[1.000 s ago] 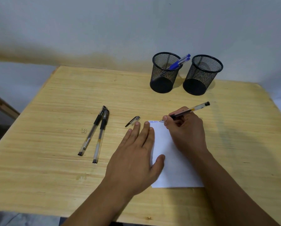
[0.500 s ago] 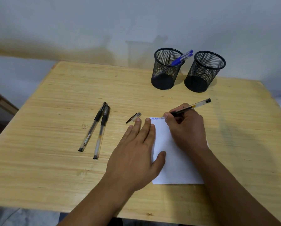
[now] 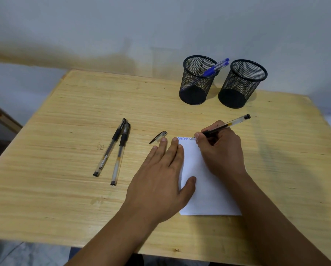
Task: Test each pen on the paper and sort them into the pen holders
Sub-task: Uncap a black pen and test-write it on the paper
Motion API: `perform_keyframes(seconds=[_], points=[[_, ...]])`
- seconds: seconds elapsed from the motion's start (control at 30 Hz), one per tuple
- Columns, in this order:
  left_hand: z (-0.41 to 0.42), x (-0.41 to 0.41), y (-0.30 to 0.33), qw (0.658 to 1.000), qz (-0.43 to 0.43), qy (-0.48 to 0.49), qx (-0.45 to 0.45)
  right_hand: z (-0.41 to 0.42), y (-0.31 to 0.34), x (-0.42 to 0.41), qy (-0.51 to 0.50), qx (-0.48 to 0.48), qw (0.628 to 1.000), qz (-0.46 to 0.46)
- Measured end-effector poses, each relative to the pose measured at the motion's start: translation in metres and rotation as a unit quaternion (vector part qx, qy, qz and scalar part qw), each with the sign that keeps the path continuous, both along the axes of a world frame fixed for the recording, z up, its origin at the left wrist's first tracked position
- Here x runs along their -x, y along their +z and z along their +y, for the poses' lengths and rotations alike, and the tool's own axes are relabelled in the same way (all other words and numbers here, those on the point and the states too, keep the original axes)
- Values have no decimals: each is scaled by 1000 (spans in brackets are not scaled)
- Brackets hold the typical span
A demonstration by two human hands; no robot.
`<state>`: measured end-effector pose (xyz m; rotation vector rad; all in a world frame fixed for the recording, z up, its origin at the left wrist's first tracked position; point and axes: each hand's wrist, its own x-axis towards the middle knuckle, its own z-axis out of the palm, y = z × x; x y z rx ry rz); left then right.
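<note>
A white sheet of paper [image 3: 206, 191] lies on the wooden table [image 3: 64, 189] with blue writing along its top edge. My right hand [image 3: 221, 150] grips an uncapped clear black pen [image 3: 230, 123], its tip on the paper's top edge. My left hand [image 3: 160, 179] lies flat, fingers straight, pressing the paper's left side. A loose pen cap [image 3: 158, 137] lies just beyond my left fingertips. Two capped black pens [image 3: 114, 150] lie side by side to the left. At the back stand two black mesh holders: the left holder [image 3: 197, 81] has two blue pens [image 3: 216, 67], the right holder [image 3: 241, 83] looks empty.
A plain wall rises directly behind the holders. The table's front edge runs under my forearms and its left edge drops off beside a wooden frame piece [image 3: 3, 120].
The pen tip has crept slightly rightward along the paper's top edge, adding to the blue writing. My left hand stays flat on the paper. The camera shifted a little.
</note>
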<state>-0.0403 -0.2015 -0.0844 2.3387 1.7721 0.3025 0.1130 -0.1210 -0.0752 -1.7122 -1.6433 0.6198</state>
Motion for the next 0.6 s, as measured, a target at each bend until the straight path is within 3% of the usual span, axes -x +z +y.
perform_keyframes(seconds=[0.6], points=[[1, 0, 1, 1000, -8, 4, -3, -1, 2, 2, -9, 6, 1000, 5]])
